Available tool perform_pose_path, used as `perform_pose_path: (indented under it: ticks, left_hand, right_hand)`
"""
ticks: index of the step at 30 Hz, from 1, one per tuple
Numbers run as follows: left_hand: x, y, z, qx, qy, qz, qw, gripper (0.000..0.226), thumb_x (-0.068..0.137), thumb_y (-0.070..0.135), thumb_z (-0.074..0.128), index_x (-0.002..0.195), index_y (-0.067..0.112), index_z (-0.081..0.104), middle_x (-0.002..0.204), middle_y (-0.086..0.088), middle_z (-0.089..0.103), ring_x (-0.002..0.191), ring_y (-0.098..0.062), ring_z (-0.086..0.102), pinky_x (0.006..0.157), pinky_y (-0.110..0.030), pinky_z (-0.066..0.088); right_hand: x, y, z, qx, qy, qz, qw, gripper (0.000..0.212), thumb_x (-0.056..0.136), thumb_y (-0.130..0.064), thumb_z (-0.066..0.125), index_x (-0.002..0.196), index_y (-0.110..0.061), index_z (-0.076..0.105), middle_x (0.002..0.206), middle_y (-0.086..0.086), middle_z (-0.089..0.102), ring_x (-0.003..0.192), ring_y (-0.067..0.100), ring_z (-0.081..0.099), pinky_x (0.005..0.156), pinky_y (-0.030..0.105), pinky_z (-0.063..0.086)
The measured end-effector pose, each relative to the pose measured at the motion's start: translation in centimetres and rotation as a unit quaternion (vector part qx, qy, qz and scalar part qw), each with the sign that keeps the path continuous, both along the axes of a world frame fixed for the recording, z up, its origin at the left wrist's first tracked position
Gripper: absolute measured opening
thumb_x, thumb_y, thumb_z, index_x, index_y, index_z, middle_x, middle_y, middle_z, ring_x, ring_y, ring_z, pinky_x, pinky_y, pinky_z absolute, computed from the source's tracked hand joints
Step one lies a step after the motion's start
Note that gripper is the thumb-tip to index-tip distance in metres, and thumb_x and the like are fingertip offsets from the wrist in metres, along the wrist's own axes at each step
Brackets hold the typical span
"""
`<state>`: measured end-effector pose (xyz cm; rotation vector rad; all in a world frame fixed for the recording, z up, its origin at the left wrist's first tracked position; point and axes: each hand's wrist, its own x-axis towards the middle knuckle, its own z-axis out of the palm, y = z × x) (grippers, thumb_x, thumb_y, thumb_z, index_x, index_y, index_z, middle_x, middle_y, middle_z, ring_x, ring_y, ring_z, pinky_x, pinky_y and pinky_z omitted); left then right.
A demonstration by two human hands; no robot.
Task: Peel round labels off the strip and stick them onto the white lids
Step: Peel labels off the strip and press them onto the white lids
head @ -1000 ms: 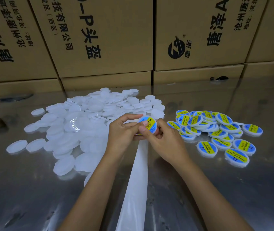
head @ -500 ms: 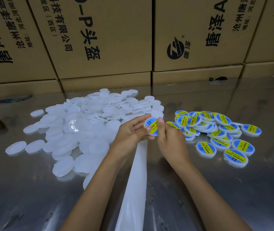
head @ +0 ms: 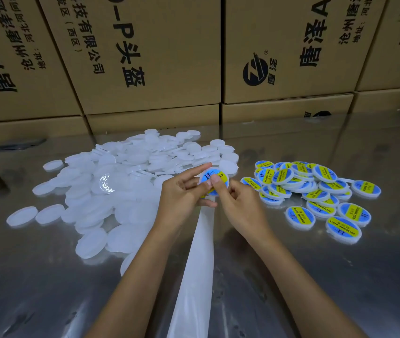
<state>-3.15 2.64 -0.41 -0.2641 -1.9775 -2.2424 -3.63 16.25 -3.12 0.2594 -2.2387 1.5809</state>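
Now pressing label [head: 214, 179] flat on lid with right hand [head: 239, 206] thumb, no more peeling. Left hand [head: 184, 193] pinching lid rim. Probably ready for labelled pile [head: 313, 189] at tabletop's right side.

This is a packing or light-assembly area in a small factory or warehouse. Stacked brown shipping cartons [head: 145, 54] printed with black Chinese company text and a logo wall off the far side. A shiny metal desk [head: 340, 276] carries bulk goods: a heap of blank white lids [head: 121, 181] on the left, labelled lids [head: 316, 189] piled on the right.
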Motion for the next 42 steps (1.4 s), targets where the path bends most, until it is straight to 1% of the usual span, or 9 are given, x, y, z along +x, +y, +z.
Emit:
perform_pose_path:
  ticks: [5,12,17,22,25,29,33,38,42]
  left_hand:
    - [0.1,0.0,-0.1,0.008,-0.016,0.003,1.0,0.03,0.089,0.005,0.073,0.115,0.019,0.074,0.095,-0.003,0.079,0.087,-0.022,0.076,0.064,-0.028,0.061]
    - [-0.1,-0.4,-0.3,-0.029,-0.029,0.068,0.997,0.009,0.093,0.018,0.071,0.098,0.017,0.078,0.087,0.001,0.078,0.073,-0.02,0.076,0.057,-0.03,0.062]
    - [-0.2,0.4,-0.4,-0.04,-0.045,-0.008,0.998,0.036,0.094,0.002,0.065,0.128,0.015,0.067,0.107,-0.001,0.077,0.086,-0.013,0.074,0.068,-0.022,0.059]
    - [-0.1,0.7,-0.9,-0.095,-0.013,-0.053,0.994,0.07,0.089,-0.015,0.061,0.137,0.036,0.052,0.107,0.013,0.074,0.099,-0.004,0.07,0.082,-0.014,0.052]
    - [0.0,0.6,-0.6,-0.077,0.0,-0.018,0.997,0.062,0.091,-0.01,0.061,0.139,0.029,0.056,0.115,0.006,0.074,0.103,-0.009,0.07,0.08,-0.014,0.053]
    - [0.0,0.1,-0.2,-0.069,0.01,0.05,0.996,0.043,0.094,-0.004,0.057,0.125,0.024,0.067,0.105,0.007,0.077,0.09,-0.007,0.07,0.068,-0.018,0.055]
    - [-0.6,-0.1,-0.4,-0.097,-0.008,0.128,0.987,0.037,0.095,-0.003,0.052,0.109,0.025,0.072,0.094,0.005,0.077,0.087,-0.013,0.071,0.061,-0.019,0.055]
    - [-1.5,-1.1,-0.9,-0.097,-0.03,0.178,0.979,0.028,0.097,0.007,0.056,0.102,0.029,0.073,0.08,0.023,0.074,0.075,0.001,0.07,0.053,-0.013,0.052]
    - [-2.2,-2.3,-1.1,-0.079,-0.046,0.22,0.971,0.028,0.097,0.006,0.055,0.099,0.029,0.072,0.074,0.027,0.072,0.067,0.004,0.068,0.052,-0.012,0.052]
  right_hand:
    - [-0.1,0.6,0.5,0.013,-0.029,0.023,0.999,0.053,0.099,-0.045,0.051,0.058,-0.014,0.037,0.045,-0.01,0.023,0.046,0.007,0.026,0.045,0.018,0.023]
    - [0.3,0.3,0.2,0.053,-0.067,0.091,0.992,0.051,0.104,-0.038,0.042,0.058,-0.017,0.039,0.052,-0.009,0.034,0.047,0.004,0.031,0.047,0.02,0.026]
    - [-0.3,0.7,0.2,0.022,-0.118,0.047,0.992,0.05,0.106,-0.038,0.038,0.06,-0.018,0.041,0.052,-0.01,0.038,0.045,0.002,0.035,0.047,0.016,0.028]
    - [-1.0,1.4,0.2,-0.13,-0.227,-0.005,0.965,0.049,0.104,-0.045,0.037,0.068,-0.018,0.054,0.048,-0.013,0.047,0.05,0.006,0.042,0.055,0.024,0.033]
    - [-1.6,3.3,0.8,-0.273,-0.214,-0.04,0.937,0.042,0.106,-0.038,0.035,0.075,-0.017,0.054,0.053,-0.006,0.045,0.04,0.006,0.032,0.044,0.021,0.025]
    - [-2.6,7.5,1.2,-0.405,-0.183,-0.087,0.892,0.037,0.107,-0.031,0.032,0.077,-0.017,0.048,0.057,-0.001,0.039,0.036,0.007,0.026,0.036,0.019,0.022]
    - [-3.2,10.2,0.8,-0.468,-0.183,-0.101,0.858,0.036,0.107,-0.032,0.033,0.077,-0.017,0.045,0.06,-0.001,0.033,0.034,0.006,0.024,0.033,0.017,0.019]
    - [-3.7,11.5,0.5,-0.504,-0.194,-0.073,0.839,0.035,0.107,-0.034,0.037,0.082,-0.015,0.051,0.048,-0.005,0.035,0.033,0.006,0.024,0.032,0.017,0.019]
    - [-3.8,11.5,0.3,-0.497,-0.198,-0.063,0.843,0.03,0.106,-0.029,0.037,0.084,-0.014,0.052,0.045,-0.007,0.035,0.034,0.006,0.023,0.032,0.018,0.019]
